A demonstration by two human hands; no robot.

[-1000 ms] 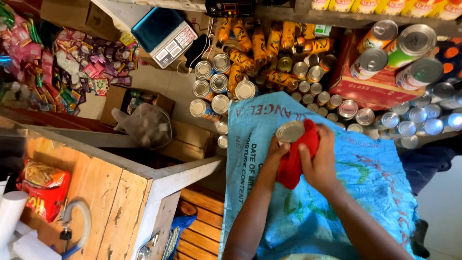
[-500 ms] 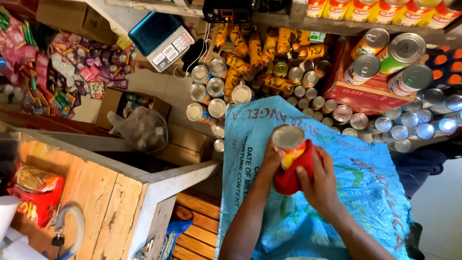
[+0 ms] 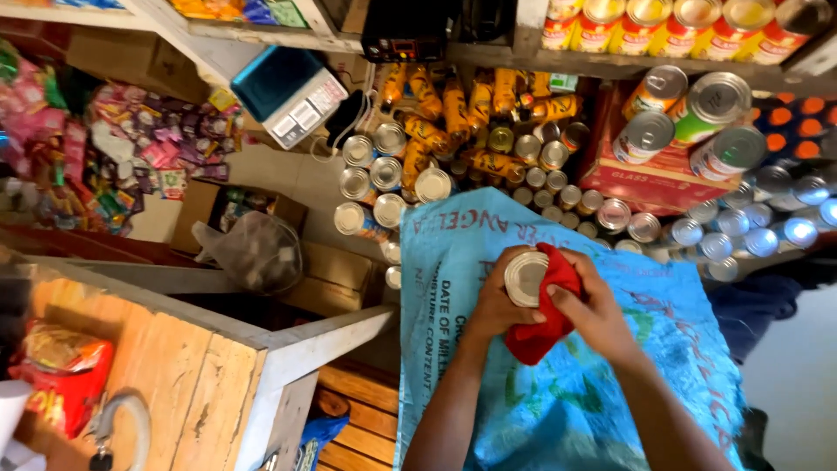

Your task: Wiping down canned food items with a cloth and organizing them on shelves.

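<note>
My left hand grips a small tin can, its silver top facing me. My right hand presses a red cloth against the can's side and top edge. Both hands are held over a large light-blue woven sack that lies under my forearms. Much of the can's body is hidden by my fingers and the cloth.
Rows of silver-topped cans and yellow packets stand beyond the sack. Larger tins lie on a red box at the right. A digital scale is at the back. A wooden counter with a red packet is at the left.
The can has turned in my left hand and the red cloth has shifted round it, from below and beside the can to over its right edge. The view has shifted slightly.
</note>
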